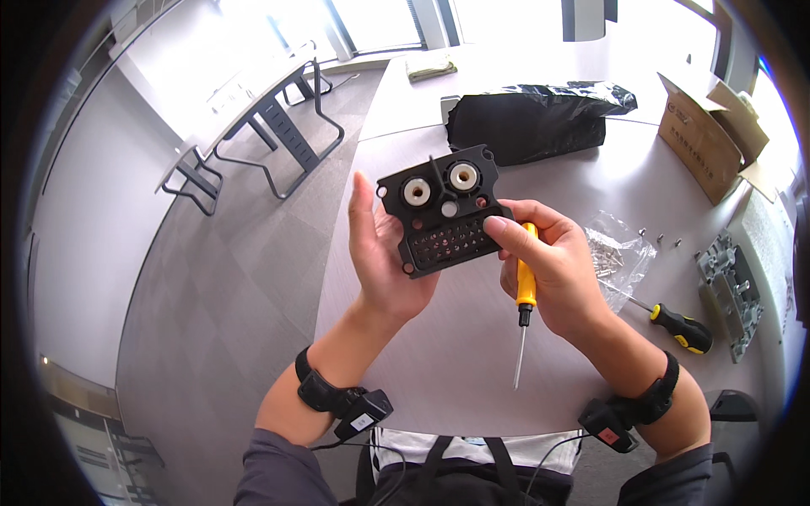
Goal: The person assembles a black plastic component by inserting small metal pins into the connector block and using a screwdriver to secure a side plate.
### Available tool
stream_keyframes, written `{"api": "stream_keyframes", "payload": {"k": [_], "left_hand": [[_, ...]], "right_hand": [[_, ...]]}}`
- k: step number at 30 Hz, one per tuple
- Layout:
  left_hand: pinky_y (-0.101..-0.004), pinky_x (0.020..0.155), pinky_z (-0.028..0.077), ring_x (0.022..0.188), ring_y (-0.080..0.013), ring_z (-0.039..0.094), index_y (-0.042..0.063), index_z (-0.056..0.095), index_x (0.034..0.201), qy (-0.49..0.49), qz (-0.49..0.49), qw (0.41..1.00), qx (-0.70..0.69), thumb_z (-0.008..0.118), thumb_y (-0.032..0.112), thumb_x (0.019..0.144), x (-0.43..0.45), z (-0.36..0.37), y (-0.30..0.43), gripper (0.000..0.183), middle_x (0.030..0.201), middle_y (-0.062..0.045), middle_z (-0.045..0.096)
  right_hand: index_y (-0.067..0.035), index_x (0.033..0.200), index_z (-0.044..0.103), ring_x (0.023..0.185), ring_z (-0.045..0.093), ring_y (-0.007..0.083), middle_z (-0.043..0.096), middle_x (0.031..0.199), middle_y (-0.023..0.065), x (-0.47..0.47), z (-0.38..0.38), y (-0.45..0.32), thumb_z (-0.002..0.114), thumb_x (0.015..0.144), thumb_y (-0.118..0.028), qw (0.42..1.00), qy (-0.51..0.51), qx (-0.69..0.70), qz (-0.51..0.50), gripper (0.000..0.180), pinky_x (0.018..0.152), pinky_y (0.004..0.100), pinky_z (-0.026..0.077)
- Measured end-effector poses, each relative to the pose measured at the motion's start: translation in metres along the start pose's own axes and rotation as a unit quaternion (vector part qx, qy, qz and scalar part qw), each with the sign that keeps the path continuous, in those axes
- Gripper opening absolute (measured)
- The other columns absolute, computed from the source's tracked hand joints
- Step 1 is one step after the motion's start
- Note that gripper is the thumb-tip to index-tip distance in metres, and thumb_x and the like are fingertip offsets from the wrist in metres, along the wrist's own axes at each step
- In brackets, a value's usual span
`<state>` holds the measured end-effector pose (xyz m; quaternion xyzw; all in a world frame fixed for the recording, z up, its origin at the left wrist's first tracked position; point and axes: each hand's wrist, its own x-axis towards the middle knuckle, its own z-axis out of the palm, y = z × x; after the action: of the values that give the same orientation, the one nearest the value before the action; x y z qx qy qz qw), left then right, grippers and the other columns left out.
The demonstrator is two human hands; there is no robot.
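Note:
A black plastic connector plate (pixel 445 210), with two round metal inserts along its upper part and rows of small holes below, is held up over the table. Its left side rests against my left hand (pixel 386 259), whose thumb stands up beside it. My right hand (pixel 550 265) pinches the plate's right edge between thumb and fingers. That same hand also holds a screwdriver with a yellow handle (pixel 526 278), its shaft pointing down towards me. Fingers behind the plate are partly hidden.
On the table (pixel 392 379) at the right lie a clear bag of small metal parts (pixel 607 259), loose screws (pixel 660 238), a black-and-yellow screwdriver (pixel 683 327) and a grey metal housing (pixel 731 294). A black plastic bag (pixel 525 126), an open cardboard box (pixel 699 145) and a folded cloth (pixel 430 65) stand farther back.

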<state>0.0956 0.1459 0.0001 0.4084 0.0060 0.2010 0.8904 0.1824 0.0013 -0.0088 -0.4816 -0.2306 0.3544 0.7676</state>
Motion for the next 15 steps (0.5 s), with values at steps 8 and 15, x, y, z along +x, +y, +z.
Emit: {"api": "stream_keyframes", "payload": {"k": [8, 15], "left_hand": [[-0.0256, 0.077, 0.052, 0.081, -0.0130, 0.063, 0.008, 0.052, 0.089, 0.004, 0.109, 0.991, 0.076, 0.031, 0.052, 0.094, 0.000, -0.008, 0.000, 0.049, 0.088, -0.005, 0.060], [-0.0298, 0.077, 0.052, 0.086, -0.0188, 0.061, 0.002, 0.046, 0.086, 0.039, 0.234, 0.947, 0.218, 0.031, 0.034, 0.096, -0.005, 0.001, -0.001, 0.037, 0.095, -0.014, 0.055]], "right_hand": [[0.000, 0.097, 0.062, 0.052, 0.054, 0.0067, 0.054, 0.067, 0.0005, -0.004, 0.000, 0.000, 0.067, 0.086, -0.023, 0.999, -0.026, 0.005, -0.023, 0.026, 0.045, 0.0205, 0.044], [-0.001, 0.100, 0.060, 0.047, 0.053, 0.0075, 0.053, 0.067, 0.0001, -0.006, -0.002, 0.002, 0.064, 0.088, -0.019, 0.998, -0.045, 0.010, -0.031, 0.023, 0.045, 0.0211, 0.043]]}}
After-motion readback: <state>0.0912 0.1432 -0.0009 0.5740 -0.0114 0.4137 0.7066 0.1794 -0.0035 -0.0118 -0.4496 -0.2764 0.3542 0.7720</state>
